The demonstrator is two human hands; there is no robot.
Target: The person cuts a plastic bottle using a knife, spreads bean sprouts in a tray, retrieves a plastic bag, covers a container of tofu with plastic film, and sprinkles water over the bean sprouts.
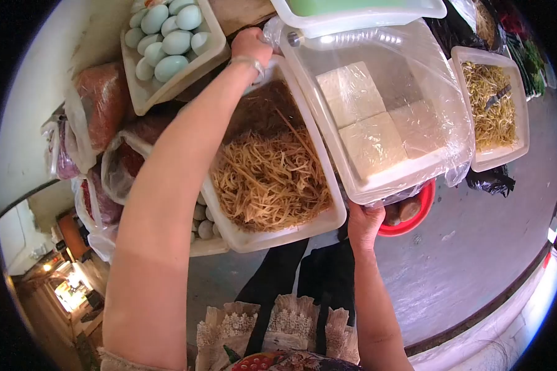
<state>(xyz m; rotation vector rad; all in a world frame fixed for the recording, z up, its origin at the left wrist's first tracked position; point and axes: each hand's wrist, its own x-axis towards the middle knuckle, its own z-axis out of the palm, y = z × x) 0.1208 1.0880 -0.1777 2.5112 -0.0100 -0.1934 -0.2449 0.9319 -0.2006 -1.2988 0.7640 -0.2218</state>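
A white plastic tray (319, 127) holds several pale tofu blocks (371, 143) under clear plastic film (408, 65). My left hand (252, 48) reaches to the tray's far left corner, its fingers closed on bunched film. At the near left corner, my right hand (364, 224) grips the film along the rim, thumb on top; its other fingers are mostly hidden beneath. Under my left forearm, a white tub (339, 216) contains brownish shredded strips (269, 179), with a thin stick lying among them.
Pale blue eggs (170, 43) fill a bin at upper left. Bagged goods (102, 105) stand below it. A tray of bean sprouts (490, 102) is at right. A red basin (424, 213) with round brown items sits under the tofu tray. A green-bottomed tray (359, 7) overlaps the far edge.
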